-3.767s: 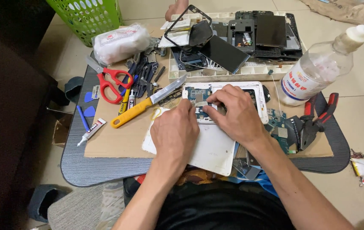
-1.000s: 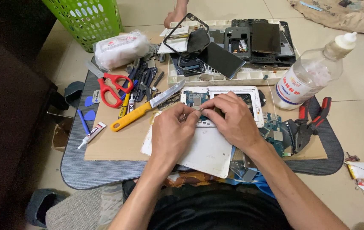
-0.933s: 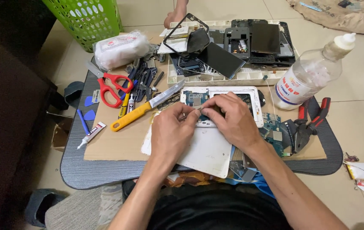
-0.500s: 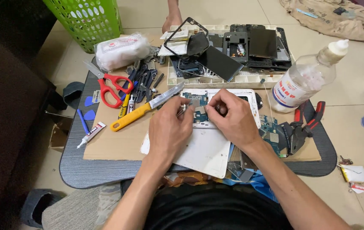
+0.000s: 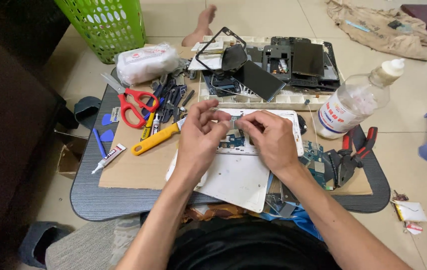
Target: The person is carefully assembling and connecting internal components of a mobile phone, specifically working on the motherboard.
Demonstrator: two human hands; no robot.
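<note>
Your left hand [image 5: 201, 137] and your right hand [image 5: 268, 137] met over the opened white phone shell with its bare circuit board [image 5: 253, 132], which lay at the middle of the grey mat [image 5: 93, 200]. Your left fingers were curled with thumb and forefinger pinched close together just above the shell's top edge; whether anything sat between them could not be told. Your right hand lay flat-knuckled on the shell, fingertips pressed down on the board and bent narrow, gripping nothing that showed.

At nine o'clock from your hands lay the yellow-handled knife [image 5: 156, 138], and beyond it, toward ten o'clock, the red-handled scissors [image 5: 136, 102]. At twelve o'clock stood the white tray of dark phone frames and screens [image 5: 268, 65]. At two o'clock the clear plastic bottle with a white nozzle [image 5: 356, 102] lay tilted, and at three o'clock the red-and-black pliers [image 5: 351, 155] rested on the brown cardboard sheet [image 5: 138, 170]. Under your wrists, at six o'clock, sat the white flat panel [image 5: 236, 180].
</note>
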